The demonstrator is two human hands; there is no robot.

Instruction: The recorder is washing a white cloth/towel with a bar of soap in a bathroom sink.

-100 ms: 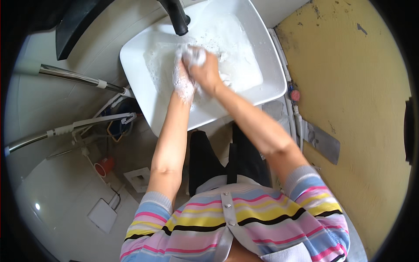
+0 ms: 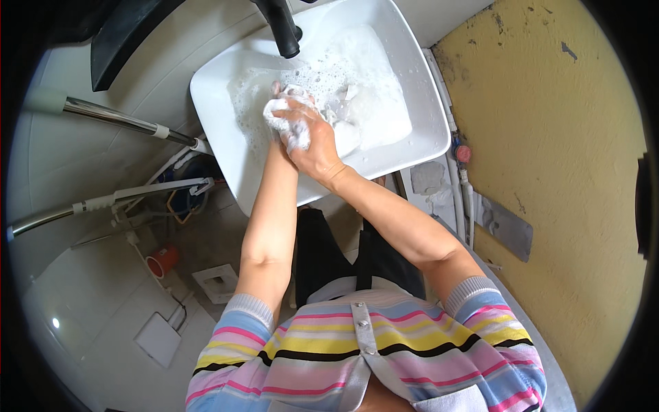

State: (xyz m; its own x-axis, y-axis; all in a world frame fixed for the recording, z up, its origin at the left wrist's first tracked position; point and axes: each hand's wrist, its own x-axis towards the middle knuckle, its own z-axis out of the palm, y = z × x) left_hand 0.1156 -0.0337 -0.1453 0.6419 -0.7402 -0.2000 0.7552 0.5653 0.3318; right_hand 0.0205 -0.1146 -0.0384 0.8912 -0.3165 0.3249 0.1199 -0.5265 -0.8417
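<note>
Cloth (image 2: 275, 115), white and thick with lather, bunched between the two hands at eleven o'clock in the view, over the left half of the basin (image 2: 431, 127). Right hand (image 2: 313, 141) reaching in from five o'clock, back upward, fingers partly curled around the cloth and across the left hand. Left hand (image 2: 280, 136) underneath, wrist toward six, mostly hidden by lather and the other hand. Cannot tell how far closed on the left, nor exactly where lather ends and fabric begins.

Compared with the earlier frame: right hand shifted down toward six, farther from the tap (image 2: 285, 34), and changed from a blurred, tighter curl to a sharper, more spread grip. White lathered mass lower too, now toward ten o'clock of the right knuckles. Left wrist barer, after foam well down it before. More of the second white piece (image 2: 347, 132) uncovered, lying among suds at three o'clock from the hands.

Little altered elsewhere: black tap at twelve from the hands, red knob (image 2: 463, 154) between two and three in the view, yellow wall (image 2: 570, 172) at three, metal bars (image 2: 113, 119) at nine and ten, red cup (image 2: 159, 263) just past eight, striped top (image 2: 302, 343) at six.
</note>
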